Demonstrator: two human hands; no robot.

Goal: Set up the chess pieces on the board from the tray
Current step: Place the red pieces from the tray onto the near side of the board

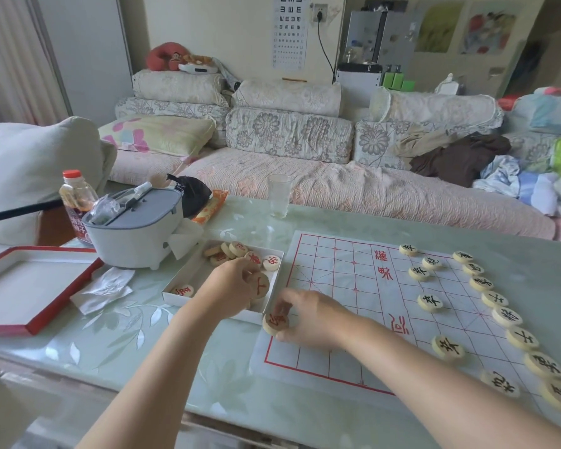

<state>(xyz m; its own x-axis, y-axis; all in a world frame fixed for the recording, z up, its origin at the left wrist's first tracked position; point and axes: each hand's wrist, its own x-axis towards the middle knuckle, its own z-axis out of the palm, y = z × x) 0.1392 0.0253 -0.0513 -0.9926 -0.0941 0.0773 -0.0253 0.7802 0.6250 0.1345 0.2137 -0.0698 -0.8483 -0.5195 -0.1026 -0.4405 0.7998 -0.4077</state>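
Note:
A paper chess board [337, 277] with red grid lines lies on the table. Several black-lettered round wooden pieces [429, 301] stand along its right side. A white tray [175, 296] left of the board holds several red-lettered pieces [232, 251]. My left hand [230, 286] is inside the tray, fingers closed on a red-lettered piece [260, 285]. My right hand [308, 315] grips another red-lettered piece [275, 323] at the board's near-left corner, just beside the tray's corner.
A grey-white appliance [136, 234] and a bottle [76, 202] stand behind the tray. A red-rimmed box lid [30, 325] and crumpled paper [102, 288] lie at the left. A glass [279, 196] stands at the table's far edge, with a sofa beyond.

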